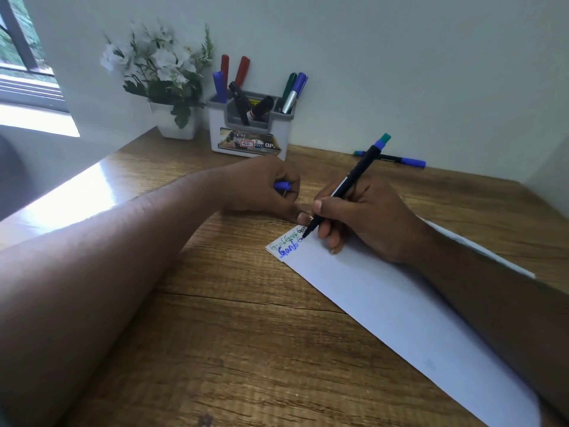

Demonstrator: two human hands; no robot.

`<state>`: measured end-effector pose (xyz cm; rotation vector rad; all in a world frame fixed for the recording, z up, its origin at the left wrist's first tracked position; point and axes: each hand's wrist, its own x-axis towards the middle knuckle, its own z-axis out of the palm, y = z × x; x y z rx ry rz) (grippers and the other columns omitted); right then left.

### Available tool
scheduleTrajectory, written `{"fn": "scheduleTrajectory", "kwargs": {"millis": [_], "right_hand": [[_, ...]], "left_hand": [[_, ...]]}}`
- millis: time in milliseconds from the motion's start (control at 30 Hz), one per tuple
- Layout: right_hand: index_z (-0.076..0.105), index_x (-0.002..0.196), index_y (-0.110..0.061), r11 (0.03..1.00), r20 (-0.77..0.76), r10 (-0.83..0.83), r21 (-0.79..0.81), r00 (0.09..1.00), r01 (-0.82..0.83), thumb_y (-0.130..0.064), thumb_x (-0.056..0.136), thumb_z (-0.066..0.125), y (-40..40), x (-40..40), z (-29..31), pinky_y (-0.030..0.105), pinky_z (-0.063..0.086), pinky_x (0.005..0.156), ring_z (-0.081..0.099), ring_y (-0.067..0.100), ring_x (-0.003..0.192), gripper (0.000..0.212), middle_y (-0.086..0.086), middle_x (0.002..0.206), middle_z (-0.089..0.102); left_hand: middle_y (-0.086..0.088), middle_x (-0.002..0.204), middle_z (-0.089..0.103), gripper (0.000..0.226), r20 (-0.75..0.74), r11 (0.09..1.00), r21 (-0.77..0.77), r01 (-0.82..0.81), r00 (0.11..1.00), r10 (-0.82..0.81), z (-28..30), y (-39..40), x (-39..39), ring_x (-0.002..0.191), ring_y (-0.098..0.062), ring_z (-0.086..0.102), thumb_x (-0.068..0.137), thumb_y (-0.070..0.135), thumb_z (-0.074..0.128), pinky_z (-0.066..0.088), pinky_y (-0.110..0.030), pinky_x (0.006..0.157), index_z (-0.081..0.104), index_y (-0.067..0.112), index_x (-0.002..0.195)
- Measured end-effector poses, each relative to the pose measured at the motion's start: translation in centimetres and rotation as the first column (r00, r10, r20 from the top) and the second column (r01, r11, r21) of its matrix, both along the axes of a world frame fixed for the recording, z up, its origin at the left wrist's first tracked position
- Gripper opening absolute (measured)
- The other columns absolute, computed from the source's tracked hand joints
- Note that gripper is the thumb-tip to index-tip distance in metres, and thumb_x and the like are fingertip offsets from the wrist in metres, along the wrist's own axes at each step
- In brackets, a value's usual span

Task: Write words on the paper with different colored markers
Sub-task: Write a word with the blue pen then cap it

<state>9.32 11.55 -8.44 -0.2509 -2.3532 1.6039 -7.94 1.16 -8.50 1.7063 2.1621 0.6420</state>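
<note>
just in front of the marker holder, your right hand pinched a light, stiff marker low near its tip, writing at the paper corner. your left hand curled round a blue cap, fingertip pinning the thin, slippery sheet.

A wooden desk with a pronounced brown grain fills the lower view, its top catching a bright glare at the left edge. It stands pushed into a corner against a plain pale wall. At the far left a window with a dark frame lets in daylight; blurred green beyond it is probably foliage. A white pot of white artificial-looking flowers stands at the back of the desk, close to the wall.
</note>
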Motion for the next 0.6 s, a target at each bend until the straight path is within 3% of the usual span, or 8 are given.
{"fn": "scheduleTrajectory", "kwargs": {"millis": [167,367,600], "right_hand": [[0.071,0.061,-0.014,0.998,-0.006,-0.032,-0.052,0.999,0.032,-0.004,0.09,0.059,0.16,0.07,0.0,0.026,0.05,0.042,0.057,0.018,0.039,0.033,0.011,0.054,0.064],[0.07,0.065,-0.013,0.999,-0.005,-0.035,-0.041,0.999,0.035,-0.004,0.09,0.059,0.19,-0.03,-0.05,0.026,0.05,0.042,0.058,0.018,0.041,0.03,0.014,0.057,0.065],[0.073,0.06,-0.017,0.999,0.01,-0.003,-0.033,1.0,0.003,-0.004,0.09,0.059,0.15,-0.06,0.02,0.025,0.051,0.042,0.058,0.017,0.041,0.035,0.011,0.056,0.066]], "left_hand": [[0.01,0.064,0.055,0.033,0.017,1.0,0.003,-0.009,1.0,0.008,0.05,-0.02,0.06,0.054,0.001,0.046,0.067,0.048,0.078,0.037,-0.022,0.057,0.057,0.022,0.071],[0.009,0.067,0.055,0.033,0.014,1.0,-0.004,-0.006,1.0,0.007,0.04,0.0,0.07,0.061,-0.006,0.048,0.067,0.047,0.077,0.038,-0.024,0.06,0.057,0.021,0.072],[0.01,0.064,0.054,0.031,-0.01,1.0,-0.005,-0.008,1.0,0.008,0.06,0.06,0.06,0.056,0.0,0.046,0.07,0.045,0.077,0.037,-0.023,0.058,0.056,0.022,0.071]]}}
